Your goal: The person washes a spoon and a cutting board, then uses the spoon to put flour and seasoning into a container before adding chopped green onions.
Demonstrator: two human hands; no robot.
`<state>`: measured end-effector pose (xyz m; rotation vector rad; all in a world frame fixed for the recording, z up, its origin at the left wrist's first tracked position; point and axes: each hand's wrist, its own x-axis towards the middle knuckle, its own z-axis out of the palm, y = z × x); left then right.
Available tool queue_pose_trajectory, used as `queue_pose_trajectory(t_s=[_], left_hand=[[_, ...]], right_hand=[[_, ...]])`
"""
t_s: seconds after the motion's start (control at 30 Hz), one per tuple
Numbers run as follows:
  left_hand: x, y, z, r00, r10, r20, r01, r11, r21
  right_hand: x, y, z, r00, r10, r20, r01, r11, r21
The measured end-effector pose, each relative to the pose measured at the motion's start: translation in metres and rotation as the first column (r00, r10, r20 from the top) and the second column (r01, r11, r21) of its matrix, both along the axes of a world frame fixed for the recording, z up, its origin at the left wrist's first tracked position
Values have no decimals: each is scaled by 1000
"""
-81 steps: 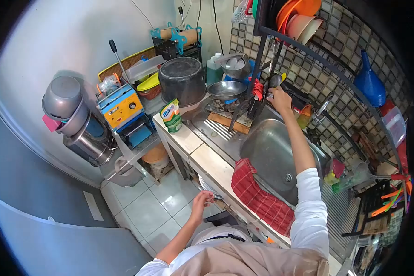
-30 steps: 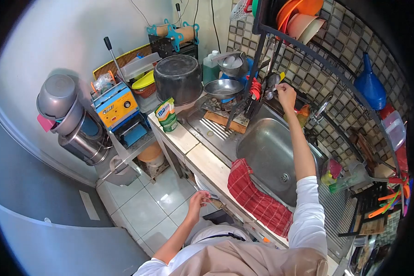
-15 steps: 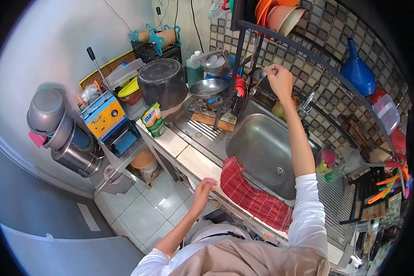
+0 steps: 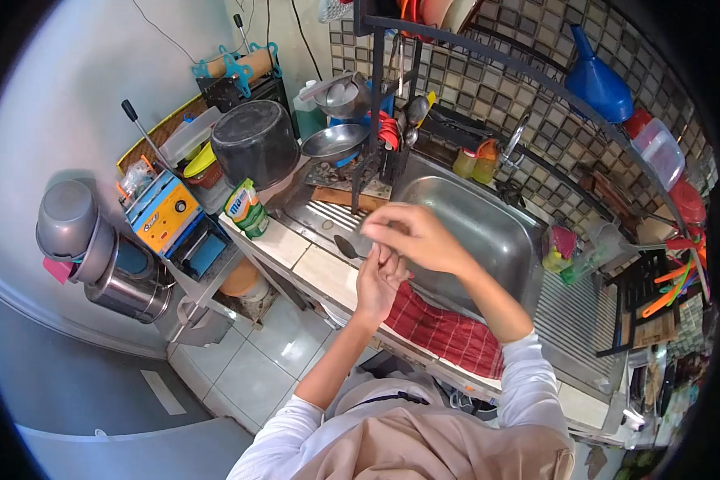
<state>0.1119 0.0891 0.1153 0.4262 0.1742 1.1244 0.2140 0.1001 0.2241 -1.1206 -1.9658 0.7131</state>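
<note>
My left hand (image 4: 378,286) is closed, palm up, at the front edge of the sink. A spoon (image 4: 346,246) sticks out to the left of its fingertips, dark bowl outward; the handle runs into the fingers. Just above and touching or nearly touching it is my right hand (image 4: 420,238), its thumb and fingers bent together. Whatever those fingers pinch is hidden. Below the hands a red checked cloth (image 4: 448,332) lies over the counter edge. Behind them is the steel sink (image 4: 488,224). More spoons (image 4: 416,110) stand in a holder by the rack post.
A green-and-white pouch (image 4: 246,210) stands on the tiled counter at left, near a large dark pot (image 4: 254,144) and a metal pan (image 4: 335,142). The black rack (image 4: 488,52) arches over the sink. A faucet (image 4: 514,142) and bottles (image 4: 485,162) stand behind the basin.
My right hand has come down from the spoon holder towards me, meeting my raised left hand. A spoon now shows at my left fingers. The view has shifted slightly.
</note>
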Motion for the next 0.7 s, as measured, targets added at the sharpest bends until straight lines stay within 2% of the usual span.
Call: queue_pose_trajectory(t_s=[0.03,0.07,0.13,0.17,0.23,0.27,0.33,0.47,0.53,0.57,0.6,0.67,0.7], left_hand=[[-2,-3,7,999,-51,7,52,996,-77],[-5,-4,6,999,-49,5,49,995,-83],[-12,-5,3,966,-200,163,207,978,-28],[-13,-4,-1,942,-258,214,255,966,43],[-14,-4,1,928,-303,216,289,953,95],[-13,-3,2,910,-354,215,327,933,150],[-6,0,1,909,-380,170,358,922,144],[17,-5,-14,892,-423,160,411,906,103],[33,-11,-17,919,-389,66,374,911,173],[39,-12,-28,917,-399,22,382,891,246],[46,-16,-28,903,-429,21,412,878,243],[56,-26,-28,919,-320,-231,370,902,223],[58,-22,-45,891,-361,-275,434,855,286]], right_hand=[[9,-4,-8,996,-26,-91,23,999,-36],[17,-9,-17,995,-24,-93,20,999,-43],[31,-24,-37,985,-159,-67,160,987,18],[35,-34,-48,985,-156,-68,158,987,14],[40,-57,-64,987,-136,-86,113,966,-234],[44,-69,-62,992,-124,-31,103,922,-374],[49,-85,-71,990,-114,-83,54,851,-523],[52,-111,-92,952,-230,-204,82,829,-553],[59,-123,-106,880,-408,-245,208,794,-572],[61,-129,-111,859,-435,-269,253,819,-516],[66,-135,-111,844,-464,-270,279,809,-518],[74,-152,-112,734,-557,-389,268,764,-587],[81,-160,-117,710,-576,-405,276,757,-593]])
